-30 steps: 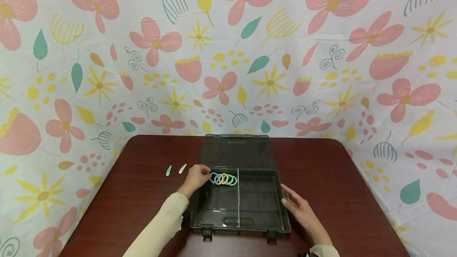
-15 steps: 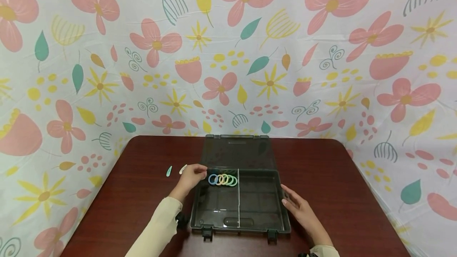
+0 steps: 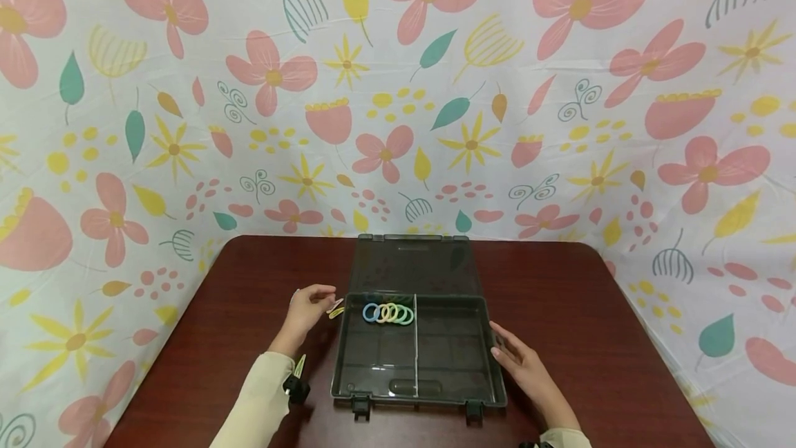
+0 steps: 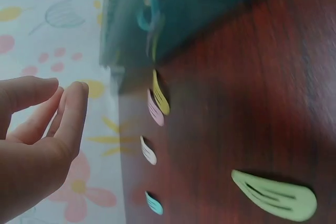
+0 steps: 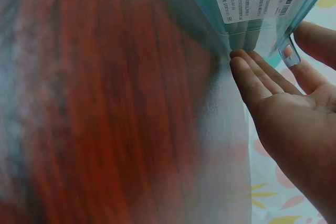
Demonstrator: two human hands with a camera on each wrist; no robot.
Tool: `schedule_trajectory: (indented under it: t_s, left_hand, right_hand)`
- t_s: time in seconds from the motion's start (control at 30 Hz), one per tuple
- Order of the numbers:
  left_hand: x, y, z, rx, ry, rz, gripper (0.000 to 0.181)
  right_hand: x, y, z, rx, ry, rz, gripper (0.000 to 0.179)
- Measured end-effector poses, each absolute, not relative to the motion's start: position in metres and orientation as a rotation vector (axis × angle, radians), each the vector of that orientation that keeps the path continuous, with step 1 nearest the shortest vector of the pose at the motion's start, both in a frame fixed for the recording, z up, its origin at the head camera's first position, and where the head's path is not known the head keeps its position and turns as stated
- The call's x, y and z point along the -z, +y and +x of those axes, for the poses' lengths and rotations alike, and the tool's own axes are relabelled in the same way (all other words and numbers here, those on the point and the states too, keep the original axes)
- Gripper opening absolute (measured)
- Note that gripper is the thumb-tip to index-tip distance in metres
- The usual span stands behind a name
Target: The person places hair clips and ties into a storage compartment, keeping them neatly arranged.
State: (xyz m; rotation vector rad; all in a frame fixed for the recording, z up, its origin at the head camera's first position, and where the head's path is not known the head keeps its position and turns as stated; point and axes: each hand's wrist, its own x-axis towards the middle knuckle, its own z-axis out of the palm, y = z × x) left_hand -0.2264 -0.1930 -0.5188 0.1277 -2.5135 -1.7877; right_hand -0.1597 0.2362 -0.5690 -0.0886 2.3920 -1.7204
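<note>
My left hand hovers left of the dark translucent box, fingers loosely bent and nothing between them. Near its fingertips lie a yellow hair clip and a pink hair clip. White and teal hair clips lie in line with them; a light green hair clip sits closer to the wrist. Overlapping pastel rings, like hair ties, rest in the box's back left compartment. My right hand touches the box's right wall with extended fingers, thumb at the rim.
The box's lid lies folded back toward the wall. A white divider splits the box, and two latches stick out in front. A floral cloth surrounds the dark red table.
My left hand has let go of the blue ring at the row's left end and moved left out of the box, uncovering the yellow and pink clips. The right hand has stayed put.
</note>
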Motion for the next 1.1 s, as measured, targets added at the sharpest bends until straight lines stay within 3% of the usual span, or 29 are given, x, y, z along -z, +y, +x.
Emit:
schedule_trajectory:
  t_s: [0.43,1.1]
  left_hand:
    - [0.539,-0.223,-0.217,1.816,-2.572,0.25,0.028]
    - [0.559,-0.257,-0.165,1.796,-2.666,0.339,0.027]
  right_hand:
    - [0.57,0.235,-0.16,1.751,2.344,-0.074,0.056]
    - [0.57,0.236,-0.16,1.762,2.32,-0.064,0.056]
